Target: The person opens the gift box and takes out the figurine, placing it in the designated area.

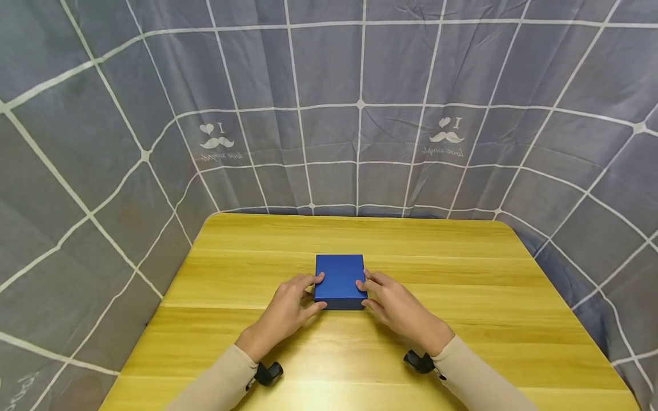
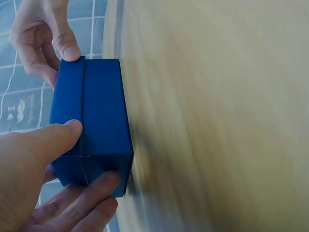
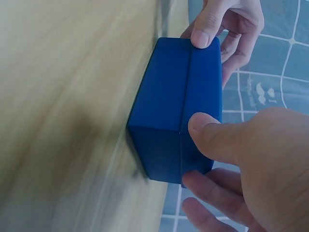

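L hand [image 1: 285,308] & R hand [image 1: 403,308] grip blue box [image 1: 340,279] at its L & R sides, on table [image 1: 247,245]. Lid [image 2: 68,96] up, flat side faces near; can't tell long axis.

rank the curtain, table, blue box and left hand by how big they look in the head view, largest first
1. Curtain
2. Table
3. Blue box and left hand: they look too alike in size to rank

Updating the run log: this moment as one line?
left hand: grips blue lidded box; right hand: grips opposite side; lid: on
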A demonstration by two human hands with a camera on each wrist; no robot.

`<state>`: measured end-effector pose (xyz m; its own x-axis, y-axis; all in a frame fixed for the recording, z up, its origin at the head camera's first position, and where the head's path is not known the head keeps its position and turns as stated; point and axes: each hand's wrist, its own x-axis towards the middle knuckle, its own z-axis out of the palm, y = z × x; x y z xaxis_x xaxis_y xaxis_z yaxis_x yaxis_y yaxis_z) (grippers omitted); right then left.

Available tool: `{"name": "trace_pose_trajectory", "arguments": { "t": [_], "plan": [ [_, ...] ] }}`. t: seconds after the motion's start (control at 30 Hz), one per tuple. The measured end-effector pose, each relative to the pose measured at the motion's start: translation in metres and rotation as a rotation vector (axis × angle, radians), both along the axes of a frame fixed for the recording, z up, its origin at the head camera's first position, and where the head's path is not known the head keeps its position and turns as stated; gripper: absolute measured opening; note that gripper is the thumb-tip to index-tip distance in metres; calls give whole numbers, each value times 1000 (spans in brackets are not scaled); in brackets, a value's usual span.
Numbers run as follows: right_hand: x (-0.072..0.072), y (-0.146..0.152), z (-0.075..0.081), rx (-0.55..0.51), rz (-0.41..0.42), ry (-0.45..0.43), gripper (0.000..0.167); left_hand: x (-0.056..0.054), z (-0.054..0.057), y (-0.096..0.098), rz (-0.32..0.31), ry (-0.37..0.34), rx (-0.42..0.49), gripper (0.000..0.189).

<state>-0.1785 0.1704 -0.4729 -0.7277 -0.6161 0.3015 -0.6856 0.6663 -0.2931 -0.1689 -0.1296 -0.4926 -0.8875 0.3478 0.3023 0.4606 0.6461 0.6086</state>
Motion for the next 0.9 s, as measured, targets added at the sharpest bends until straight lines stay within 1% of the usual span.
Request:
{"name": "trace_pose_trajectory", "arguments": {
  "t": [0.2, 0.3, 0.37, 0.5, 0.67, 0.8, 0.9],
  "plan": [
    [8, 15, -3, -5, -4, 0, 45, 6, -4, 12, -46, -11, 7, 65],
    [10, 21, -4, -17, -5, 14, 44, 8, -5, 16, -62, -8, 10, 66],
    [11, 23, -4, -21, -6, 26, 40, 10, -4, 19, -69, -7, 11, 66],
    [15, 30, -3, -24, -13, 59, 38, 10, -2, 25, -85, -13, 17, 66],
    [19, 42, -3, -40, -25, 91, 37, 10, -3, 33, -119, -33, 49, 65],
    [19, 49, -5, -63, 3, 117, 36, 10, -5, 38, -135, -31, 55, 64],
    [17, 54, -8, -95, 31, 154, 38, 11, -5, 40, -147, -28, 56, 64]
  ]
}}
